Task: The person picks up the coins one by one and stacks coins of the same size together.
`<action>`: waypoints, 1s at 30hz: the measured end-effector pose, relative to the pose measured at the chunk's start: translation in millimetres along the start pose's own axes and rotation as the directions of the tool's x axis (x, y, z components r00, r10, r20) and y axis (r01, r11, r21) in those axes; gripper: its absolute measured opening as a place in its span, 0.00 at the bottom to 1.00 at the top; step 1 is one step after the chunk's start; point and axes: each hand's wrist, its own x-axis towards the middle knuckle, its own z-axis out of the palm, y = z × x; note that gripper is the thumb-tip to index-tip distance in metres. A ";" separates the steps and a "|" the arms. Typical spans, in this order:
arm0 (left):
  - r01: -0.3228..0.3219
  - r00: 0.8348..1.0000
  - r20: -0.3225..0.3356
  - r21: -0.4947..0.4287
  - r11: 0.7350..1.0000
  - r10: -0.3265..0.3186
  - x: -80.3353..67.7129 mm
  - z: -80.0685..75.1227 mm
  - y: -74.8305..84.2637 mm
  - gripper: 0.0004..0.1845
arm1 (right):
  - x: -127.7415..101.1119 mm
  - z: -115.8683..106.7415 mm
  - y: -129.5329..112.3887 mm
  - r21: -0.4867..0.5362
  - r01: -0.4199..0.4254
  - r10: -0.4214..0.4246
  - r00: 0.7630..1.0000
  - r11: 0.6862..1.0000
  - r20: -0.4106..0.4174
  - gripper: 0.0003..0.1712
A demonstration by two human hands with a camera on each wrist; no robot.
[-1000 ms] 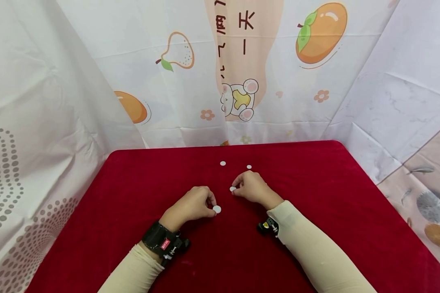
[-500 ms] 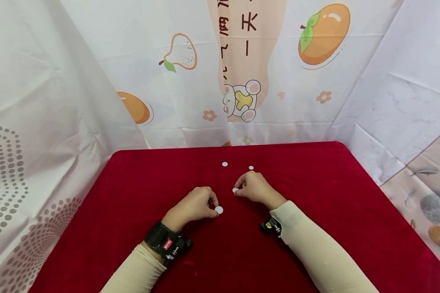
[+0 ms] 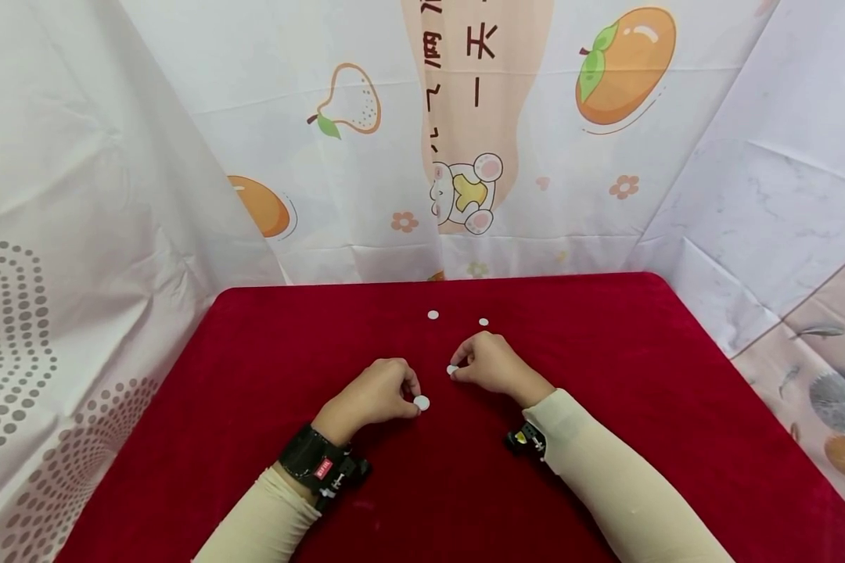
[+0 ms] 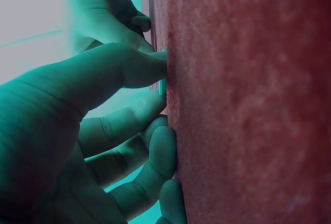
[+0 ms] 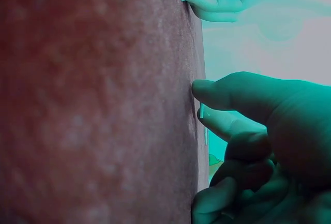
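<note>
Four small flat white discs are spread over the red cloth, two of them at the hands. My left hand (image 3: 378,393) pinches the larger near disc (image 3: 422,403) at its left edge between thumb and fingertip. Further forward and to the right, my right hand (image 3: 491,364) pinches a smaller disc (image 3: 452,369), its fingertips partly covering it. In the left wrist view, the disc (image 4: 162,87) shows edge-on between thumb and finger, right at the cloth. The right wrist view likewise shows a thin disc edge (image 5: 201,110) between the right thumb and index finger.
Beyond the hands lie the other discs: one (image 3: 433,315) near the middle of the far edge, another (image 3: 483,322) just past the right hand. Red cloth (image 3: 310,324) covers the table. Printed white curtains (image 3: 366,180) hang behind and at both sides.
My right hand has drawn its disc slightly toward me. The left hand and its disc stay in place, and the far discs have not moved; the head view has shifted a little.
</note>
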 end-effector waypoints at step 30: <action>-0.012 1.000 -0.003 -0.004 1.000 0.012 -0.8 -0.4 0.2 0.08 | -24.5 -4.0 1.2 -0.017 0.008 -0.008 1.000 1.000 0.016 0.04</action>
